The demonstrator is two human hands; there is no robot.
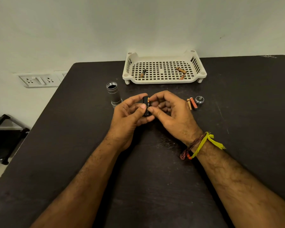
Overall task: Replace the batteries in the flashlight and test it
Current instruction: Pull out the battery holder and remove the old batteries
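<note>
My left hand (130,112) grips a small black battery holder (145,102) above the middle of the dark table. My right hand (169,112) pinches a black and copper battery (148,104) against the holder's side. The grey flashlight body (113,94) stands upright with its end open, just left of my hands. Its tail cap (199,100) lies to the right, beside two loose batteries (192,103). Three more batteries lie in the white tray: one at the left (142,73), two at the right (181,72).
The white perforated tray (163,80) stands at the table's far edge against the wall. The dark table (146,170) ends at a left edge, beyond which a black rack (5,134) stands on the floor. Wall sockets (39,80) sit at the left.
</note>
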